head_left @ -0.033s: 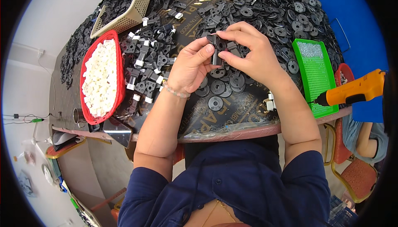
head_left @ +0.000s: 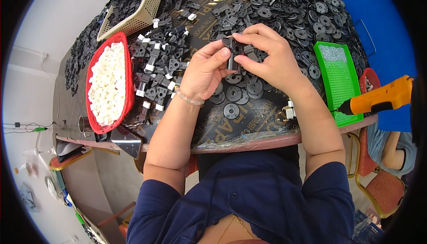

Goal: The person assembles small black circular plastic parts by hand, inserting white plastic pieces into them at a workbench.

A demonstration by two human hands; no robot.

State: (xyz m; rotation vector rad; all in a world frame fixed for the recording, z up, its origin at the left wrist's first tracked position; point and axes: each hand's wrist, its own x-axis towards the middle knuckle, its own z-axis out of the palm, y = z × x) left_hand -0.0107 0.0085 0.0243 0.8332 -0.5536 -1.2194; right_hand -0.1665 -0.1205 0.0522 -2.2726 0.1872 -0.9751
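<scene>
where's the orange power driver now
The orange power driver is far right in the head view, below the red bowl, its nose overlapping the green tray.

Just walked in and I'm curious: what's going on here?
A person holds a small black part in the left hand, with the right hand also on it; fingers partly hide it. The table below is strewn with black pieces, including round discs. A red basket of white pieces is at left; a green tray and orange power tool are at right.
</scene>
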